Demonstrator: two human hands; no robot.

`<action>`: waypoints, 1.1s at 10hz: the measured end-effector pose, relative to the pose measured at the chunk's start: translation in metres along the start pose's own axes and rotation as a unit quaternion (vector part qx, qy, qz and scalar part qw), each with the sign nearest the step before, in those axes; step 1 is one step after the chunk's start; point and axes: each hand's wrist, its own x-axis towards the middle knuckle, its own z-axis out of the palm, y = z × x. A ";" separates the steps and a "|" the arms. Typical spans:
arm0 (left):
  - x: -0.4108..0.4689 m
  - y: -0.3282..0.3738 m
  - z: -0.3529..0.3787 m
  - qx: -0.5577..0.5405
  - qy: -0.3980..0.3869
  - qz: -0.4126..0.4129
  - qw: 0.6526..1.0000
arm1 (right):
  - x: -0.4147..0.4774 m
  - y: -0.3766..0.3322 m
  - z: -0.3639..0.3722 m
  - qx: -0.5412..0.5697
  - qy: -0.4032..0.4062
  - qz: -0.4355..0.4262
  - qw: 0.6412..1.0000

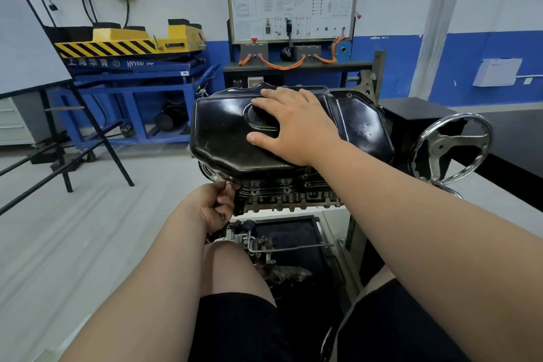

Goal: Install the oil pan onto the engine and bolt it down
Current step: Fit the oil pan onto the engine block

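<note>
The black oil pan [223,132] lies on top of the upturned engine block [288,195], which hangs in a stand. My right hand [291,123] rests flat on the middle of the pan, fingers spread and pressing down. My left hand [216,204] is at the pan's near left corner, its fingertips pinching a small bolt [228,183] at the flange edge. The bolt's shank is hidden by the fingers and the flange.
A chrome handwheel [451,150] of the stand sticks out on the right. Below the engine a tray [318,222] holds loose metal parts. A blue lift table [132,79] stands at the back left, a black frame [88,144] on the left, a dark bench [514,138] on the right.
</note>
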 end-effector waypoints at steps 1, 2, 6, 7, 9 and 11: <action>-0.003 0.006 0.002 0.024 0.006 -0.004 1.000 | 0.000 0.000 -0.001 -0.001 -0.002 0.001 1.000; -0.005 0.011 0.004 0.036 0.009 -0.013 0.999 | 0.000 0.000 -0.001 -0.002 -0.002 0.001 1.000; -0.001 0.001 -0.001 -0.051 -0.020 -0.032 0.998 | 0.001 0.000 0.000 -0.005 -0.007 0.001 1.000; -0.006 0.006 0.000 -0.026 -0.010 -0.026 0.999 | 0.000 0.000 -0.001 -0.002 -0.008 0.001 1.000; -0.005 0.000 0.001 -0.050 0.002 -0.020 0.999 | -0.001 -0.001 -0.003 0.001 -0.014 0.002 1.000; 0.003 -0.017 0.000 0.166 0.144 0.121 0.968 | 0.000 -0.001 -0.002 -0.001 -0.015 0.002 1.000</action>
